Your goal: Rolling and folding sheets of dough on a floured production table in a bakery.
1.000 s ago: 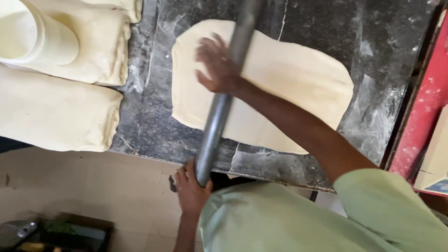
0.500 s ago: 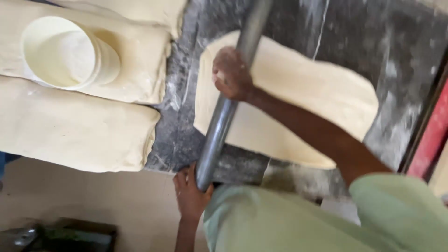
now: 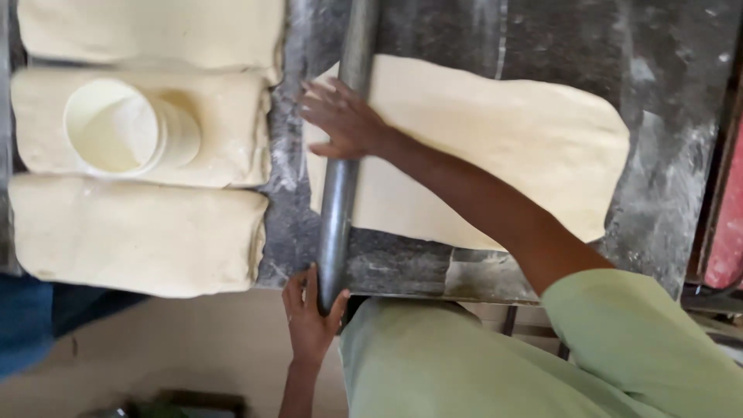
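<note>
A long grey metal rolling pin (image 3: 338,201) lies across the left edge of a flattened pale dough sheet (image 3: 495,147) on a dark, floured stone slab (image 3: 658,193). My left hand (image 3: 309,313) cups the pin's near end at the slab's front edge. Farther along the pin, my right hand (image 3: 340,120) rests palm down on it with the fingers spread, over the dough's left edge. My right arm in a light green sleeve crosses over the dough's near side.
Three folded blocks of dough (image 3: 139,232) lie side by side left of the slab. A pale round cup (image 3: 124,128) lies on its side on the middle block. A red object (image 3: 724,224) stands at the right edge. A beige floor lies below.
The pin has rolled left, from the middle of the dough sheet to its left edge. My right hand has gone from curled on the pin to flat with spread fingers.
</note>
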